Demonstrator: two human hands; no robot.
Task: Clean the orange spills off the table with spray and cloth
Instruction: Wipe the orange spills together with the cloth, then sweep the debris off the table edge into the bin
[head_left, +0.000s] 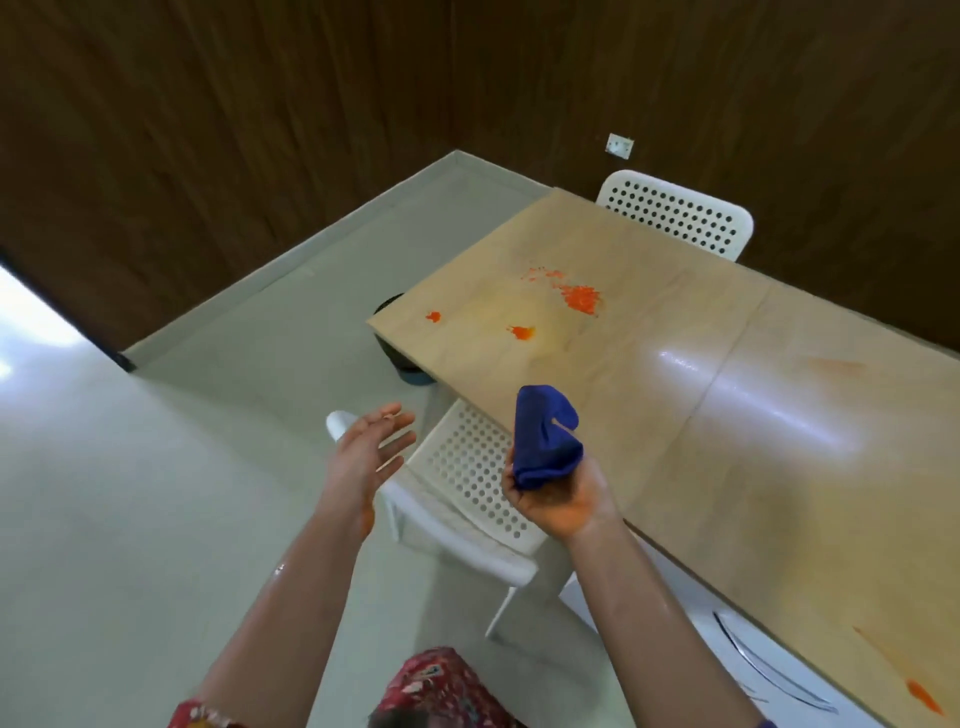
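My right hand grips a folded blue cloth above the near edge of the light wooden table. My left hand hovers open, palm up, left of the cloth and over the floor, holding nothing. Orange spills lie on the far left part of the table: a large grainy patch, a small blob and a dot close to the corner. Fainter orange smears show at the right and a streak sits at the near right edge. No spray bottle is in view.
A white perforated chair is tucked at the table's near side below my hands. Another white chair stands at the far side. A dark bin sits on the floor under the table corner. Dark wood panelled walls enclose the room.
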